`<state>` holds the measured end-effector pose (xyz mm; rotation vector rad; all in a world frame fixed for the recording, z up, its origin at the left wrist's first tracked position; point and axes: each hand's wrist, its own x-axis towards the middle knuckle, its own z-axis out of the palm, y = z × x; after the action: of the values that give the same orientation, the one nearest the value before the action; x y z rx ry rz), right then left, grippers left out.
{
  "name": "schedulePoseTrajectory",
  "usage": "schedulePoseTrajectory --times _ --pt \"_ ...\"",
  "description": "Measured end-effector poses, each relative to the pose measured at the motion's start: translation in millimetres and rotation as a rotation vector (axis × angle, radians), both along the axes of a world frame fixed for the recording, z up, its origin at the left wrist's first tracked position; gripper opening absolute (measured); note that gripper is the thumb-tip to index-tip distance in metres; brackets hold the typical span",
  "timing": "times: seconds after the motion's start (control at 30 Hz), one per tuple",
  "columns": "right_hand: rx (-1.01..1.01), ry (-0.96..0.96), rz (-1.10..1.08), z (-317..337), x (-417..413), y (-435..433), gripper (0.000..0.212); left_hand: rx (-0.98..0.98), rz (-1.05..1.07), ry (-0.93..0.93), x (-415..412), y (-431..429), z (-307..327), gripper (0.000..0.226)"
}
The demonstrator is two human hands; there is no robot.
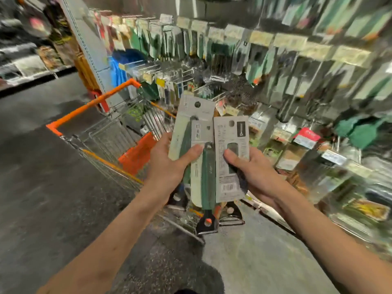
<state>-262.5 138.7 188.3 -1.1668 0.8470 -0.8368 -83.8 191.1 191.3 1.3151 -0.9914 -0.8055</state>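
My left hand (pixel 169 164) grips two overlapping carded tools: a pale card with a green-handled tool (pixel 186 128) and in front of it a green-handled peeler (pixel 209 183) whose metal head hangs down. My right hand (pixel 254 172) holds a third grey card (pixel 231 145) showing its printed back with a barcode, thumb pressed on the card's face. All the cards are held upright side by side, above the near end of a shopping cart (pixel 110 132). The view is blurred.
The wire cart with an orange handle (pixel 91 105) stands ahead on the left on a grey floor. A shelf wall of hanging packaged kitchen tools (pixel 275 66) fills the right and back. Lower shelves (pixel 339 177) on the right hold more packets. An aisle opens at the far left.
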Motion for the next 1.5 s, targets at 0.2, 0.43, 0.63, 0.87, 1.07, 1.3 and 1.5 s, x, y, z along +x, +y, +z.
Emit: schedulePoseTrajectory --times 0.2,0.43,0.63,0.87,1.07,1.3,1.5 --pt "-0.127 0.098 -0.203 33.3 -124.5 -15.1 0.017 -0.058 -0.139 0.079 -118.1 -43.0 22.5 0.027" --pt "-0.297 0.202 -0.419 82.3 -264.3 -38.8 0.023 -0.192 -0.249 0.114 -259.5 -92.2 61.3 0.027" --pt "-0.405 0.207 -0.502 114.8 -338.5 -47.7 0.019 -0.256 -0.287 0.135 -350.2 -121.1 91.6 0.026" --pt "-0.398 0.121 -0.584 135.1 -399.8 -83.1 0.031 -0.31 -0.401 0.124 -420.6 -171.1 117.1 0.024" --pt "-0.469 0.185 -0.691 162.6 -434.4 -136.8 0.039 -0.368 -0.528 0.2 -451.7 -239.9 142.5 0.012" --pt "-0.548 0.223 -0.788 200.4 -447.7 -200.1 0.028 -0.417 -0.606 0.223 -468.7 -311.7 181.6 0.03" --pt "-0.54 0.182 -0.832 209.9 -452.2 -234.2 0.028 -0.566 -0.594 0.132 -474.0 -358.7 191.3 0.046"
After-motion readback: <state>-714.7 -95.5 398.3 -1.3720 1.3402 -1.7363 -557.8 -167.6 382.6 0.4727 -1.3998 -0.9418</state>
